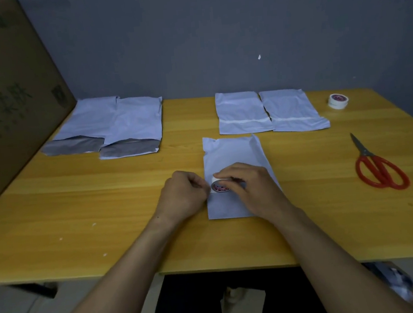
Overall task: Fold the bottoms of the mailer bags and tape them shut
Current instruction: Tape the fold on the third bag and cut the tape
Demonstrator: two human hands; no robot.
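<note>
Mailer bag lies flat at the near middle of the table, its near half under both hands. The right hand curls around the tape roll; the left hand pinches what looks like the tape's free end at the bag's left edge. Best to press that end down firmly, then draw the roll rightward across the fold, low and taut, before reaching for the scissors well off to the right.

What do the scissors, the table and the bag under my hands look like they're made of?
Scissors: dull grey metal blades, glossy red handles, probably plastic. Table: smooth yellow wood-grain top, likely laminate rather than solid wood. Mailer bag: thin white plastic film, judging by its soft creases; possibly coated paper.
</note>
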